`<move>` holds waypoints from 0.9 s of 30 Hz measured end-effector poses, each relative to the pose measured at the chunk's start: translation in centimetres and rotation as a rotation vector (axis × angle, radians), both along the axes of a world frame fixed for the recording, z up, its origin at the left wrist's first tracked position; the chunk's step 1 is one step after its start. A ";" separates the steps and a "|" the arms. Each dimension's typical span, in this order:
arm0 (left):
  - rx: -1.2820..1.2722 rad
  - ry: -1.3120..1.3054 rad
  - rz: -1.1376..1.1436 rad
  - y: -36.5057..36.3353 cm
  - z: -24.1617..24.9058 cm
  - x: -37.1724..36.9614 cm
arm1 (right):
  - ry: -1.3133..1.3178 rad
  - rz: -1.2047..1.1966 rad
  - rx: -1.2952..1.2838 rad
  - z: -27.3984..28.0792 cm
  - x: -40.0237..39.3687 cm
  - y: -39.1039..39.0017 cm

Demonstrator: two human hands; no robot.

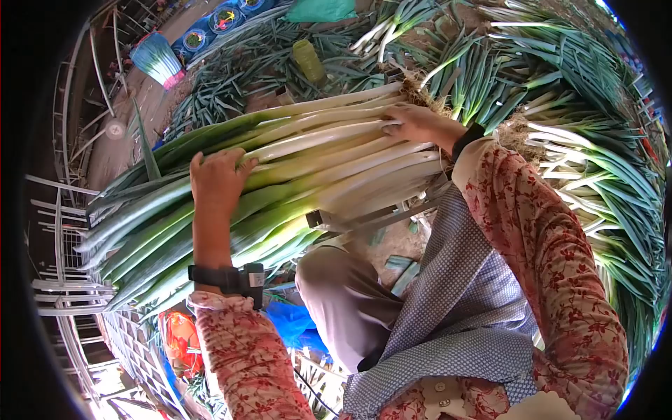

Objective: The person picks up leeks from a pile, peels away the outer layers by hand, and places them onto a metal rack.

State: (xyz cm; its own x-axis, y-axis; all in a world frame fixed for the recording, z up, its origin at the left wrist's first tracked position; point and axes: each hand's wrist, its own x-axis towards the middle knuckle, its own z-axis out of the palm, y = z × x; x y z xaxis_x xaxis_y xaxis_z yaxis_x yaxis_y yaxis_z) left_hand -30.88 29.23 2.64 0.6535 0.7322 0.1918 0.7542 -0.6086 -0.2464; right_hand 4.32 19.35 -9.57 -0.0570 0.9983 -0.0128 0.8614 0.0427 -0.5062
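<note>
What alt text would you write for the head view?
A person's left hand rests on the green part of long leek-like plants, the right hand on their white shafts. More such plants lie at right.

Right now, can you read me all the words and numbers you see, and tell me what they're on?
Readable words, numbers, brands or signs: none.
Too small to read: any marks on the pale patch on the little box on the left wristband.
No writing I can make out: the yellow-green container or the leeks.
</note>
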 end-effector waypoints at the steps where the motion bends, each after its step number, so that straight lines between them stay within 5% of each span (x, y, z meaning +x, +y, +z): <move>1: 0.032 0.033 -0.035 0.5 0.4 0.1 | 0.039 0.004 0.053 -0.2 0.8 -0.5; 11: -0.068 0.176 -0.171 2.0 5.4 1.5 | 0.116 -0.017 0.210 -0.8 0.9 -0.5; 16: -0.373 0.153 0.264 4.5 0.8 1.5 | 0.055 -0.051 -0.023 0.2 0.5 -0.3; 19: -0.444 -0.064 0.080 2.9 0.7 1.8 | 0.086 -0.076 -0.078 -0.2 0.6 -0.1; 22: -0.200 -0.045 -0.157 1.7 0.8 0.6 | 0.157 -0.107 -0.148 0.8 0.4 -0.2; 27: -0.372 -0.031 -0.034 1.3 2.0 0.5 | 0.205 -0.105 -0.230 1.2 1.0 0.1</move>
State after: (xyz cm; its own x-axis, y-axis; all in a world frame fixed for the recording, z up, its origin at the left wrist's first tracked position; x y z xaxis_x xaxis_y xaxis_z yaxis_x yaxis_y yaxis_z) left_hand -30.39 30.51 4.59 0.6765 0.7337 -0.0638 0.7359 -0.6769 0.0187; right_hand 5.30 19.42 -8.36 0.0213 0.9712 -0.2373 0.7344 -0.1762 -0.6554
